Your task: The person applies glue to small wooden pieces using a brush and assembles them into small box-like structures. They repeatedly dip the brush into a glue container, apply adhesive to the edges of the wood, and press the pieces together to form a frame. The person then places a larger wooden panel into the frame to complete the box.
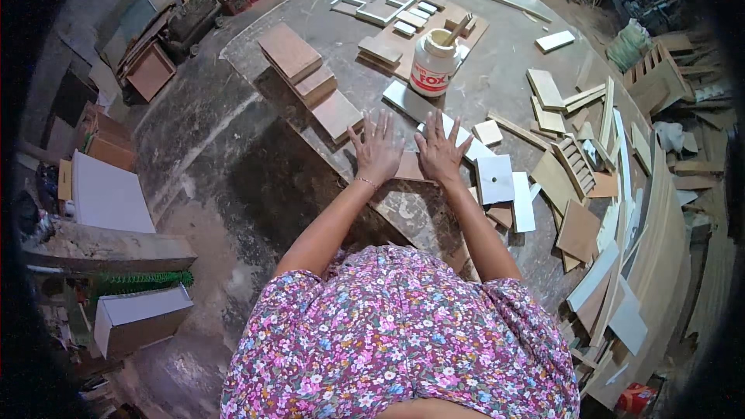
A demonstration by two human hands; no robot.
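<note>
My left hand [378, 149] lies palm down near the table's front edge, its fingers stretched and spread. My right hand [442, 149] lies the same way a little to its right, also with fingers apart. Between the two hands shows a small brown wooden board [411, 167]; both palms are at its ends, and what lies under them is hidden. Just beyond is a long white strip [407, 98], partly covered by my right fingers. Left of my left hand is a stepped row of brown wooden blocks [317, 85].
A white glue tub [434, 62] with a stick in it stands beyond my hands. Right of my right hand lies a white square with a hole [495, 179]. A pile of wood offcuts [574, 167] spreads at the right. A white frame [374, 1] lies farther back.
</note>
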